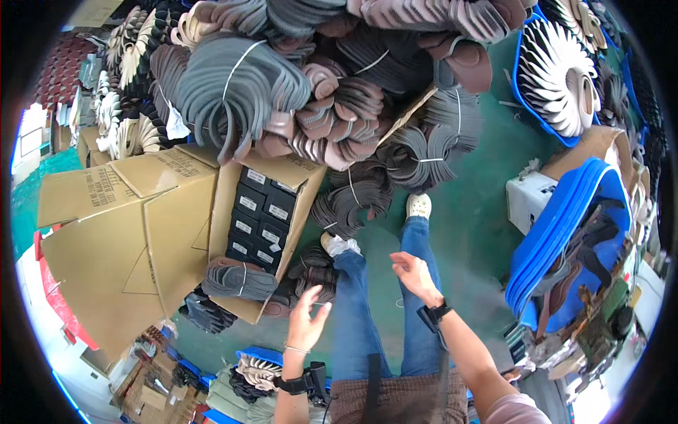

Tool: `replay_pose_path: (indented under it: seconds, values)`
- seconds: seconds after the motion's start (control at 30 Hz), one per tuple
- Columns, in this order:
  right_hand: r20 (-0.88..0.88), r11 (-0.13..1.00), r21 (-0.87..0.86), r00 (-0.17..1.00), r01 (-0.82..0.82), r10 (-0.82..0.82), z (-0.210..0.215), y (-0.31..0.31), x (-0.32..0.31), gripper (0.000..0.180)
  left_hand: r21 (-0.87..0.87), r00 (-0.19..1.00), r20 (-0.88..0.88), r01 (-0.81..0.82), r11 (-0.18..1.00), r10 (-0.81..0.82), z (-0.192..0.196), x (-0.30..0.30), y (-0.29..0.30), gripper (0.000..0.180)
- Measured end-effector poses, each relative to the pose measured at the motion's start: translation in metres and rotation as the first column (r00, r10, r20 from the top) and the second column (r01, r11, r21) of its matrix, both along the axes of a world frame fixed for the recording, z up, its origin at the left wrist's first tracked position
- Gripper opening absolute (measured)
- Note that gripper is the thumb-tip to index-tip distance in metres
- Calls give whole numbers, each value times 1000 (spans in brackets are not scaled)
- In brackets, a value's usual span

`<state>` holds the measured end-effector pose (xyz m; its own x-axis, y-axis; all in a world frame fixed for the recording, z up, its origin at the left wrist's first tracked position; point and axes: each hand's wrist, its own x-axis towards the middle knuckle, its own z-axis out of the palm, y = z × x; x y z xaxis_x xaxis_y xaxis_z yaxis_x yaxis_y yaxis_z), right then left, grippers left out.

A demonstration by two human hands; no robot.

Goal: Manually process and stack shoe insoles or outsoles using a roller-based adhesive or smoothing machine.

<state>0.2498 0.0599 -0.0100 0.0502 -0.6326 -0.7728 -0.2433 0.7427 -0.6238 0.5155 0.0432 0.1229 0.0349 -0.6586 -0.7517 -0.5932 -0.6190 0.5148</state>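
Observation:
My left hand (pixel 308 319) is raised in front of my left thigh, its fingers apart and nothing in it. My right hand (pixel 417 274) hovers over my right leg, fingers loosely bent and holding nothing. A dark grey bundle of curved, sole-like pieces (pixel 240 281), tied with white string, lies beside the open carton, nearest my left hand. The tall carton (pixel 305 212) holds several black boxes (pixel 258 212) with white labels. Beyond my feet rises a large heap of tied grey and brown bundles (pixel 240 85).
Closed cardboard cartons (pixel 99 247) stand at left. On the right are stacked blue tubs (pixel 558 233) with dark strips inside, a white container (pixel 528 200), and a blue tub of fanned cream pieces (pixel 561 78). Smaller bundles (pixel 353 201) lie on the green floor (pixel 470 233) by my feet.

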Motion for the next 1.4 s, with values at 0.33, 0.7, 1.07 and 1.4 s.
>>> replay_pose_path:
  seconds: [0.33,0.7,1.07,1.4]
  values:
    - [-89,989,-5,985,149,-149,-15,-37,-134,25,-76,918,-156,-380,922,365,3,-52,-112,88]
    - [-41,986,69,988,151,-149,-9,-29,-136,23,-471,836,468,-37,881,286,9,-30,-349,98]
    - [-119,987,48,982,153,-146,11,-51,-98,23,-69,727,338,-614,786,598,-43,-61,-444,153]
    - [-13,968,112,975,224,-224,26,-64,-48,24,-311,607,432,-595,742,667,-36,-48,-446,145]
